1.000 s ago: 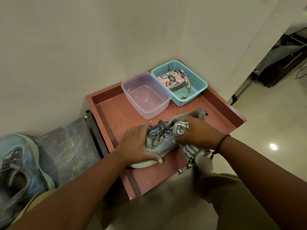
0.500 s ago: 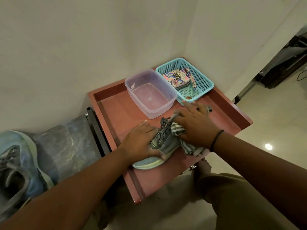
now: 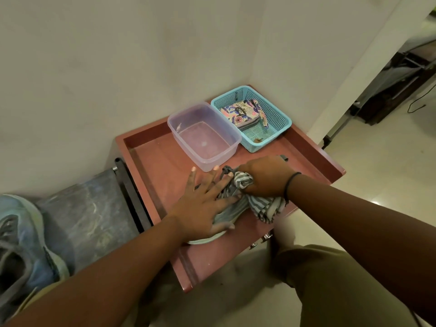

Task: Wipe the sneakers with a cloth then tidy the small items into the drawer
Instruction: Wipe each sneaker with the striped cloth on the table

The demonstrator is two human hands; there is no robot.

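Note:
A grey-blue sneaker (image 3: pixel 227 212) lies in the open reddish drawer (image 3: pixel 165 166), mostly covered by my hands. My left hand (image 3: pixel 203 204) lies flat on it with fingers spread, pressing it down. My right hand (image 3: pixel 264 177) is shut on a grey striped cloth (image 3: pixel 264 206) and presses it against the sneaker's upper near the laces. A second blue sneaker (image 3: pixel 21 246) rests at the far left on a grey surface.
A clear plastic tub (image 3: pixel 177 119) and a teal mesh basket (image 3: pixel 278 114) holding a floral pouch (image 3: pixel 240 112) stand at the drawer's back. White walls close in behind. A tiled floor opens to the right. My knee shows below the drawer.
My right hand with the cloth has moved along the sneaker toward its far end. My left hand has flattened, with its fingers spread over the shoe. The view has shifted slightly.

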